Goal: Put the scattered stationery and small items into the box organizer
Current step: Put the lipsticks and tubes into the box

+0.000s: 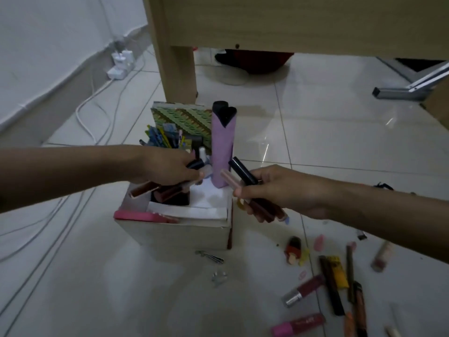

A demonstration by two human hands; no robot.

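Now left hand and right hand each grip perhaps three tubes.

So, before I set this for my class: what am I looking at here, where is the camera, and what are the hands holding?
There is no machine: a person's two bare hands work here. The single picture comes from a camera worn on the head, looking down. The left hand holds brown tubes over the box organizer, which stands on the tiled floor. The right hand grips a bundle of tubes beside it. More lip-gloss tubes and hair clips lie scattered on the floor.
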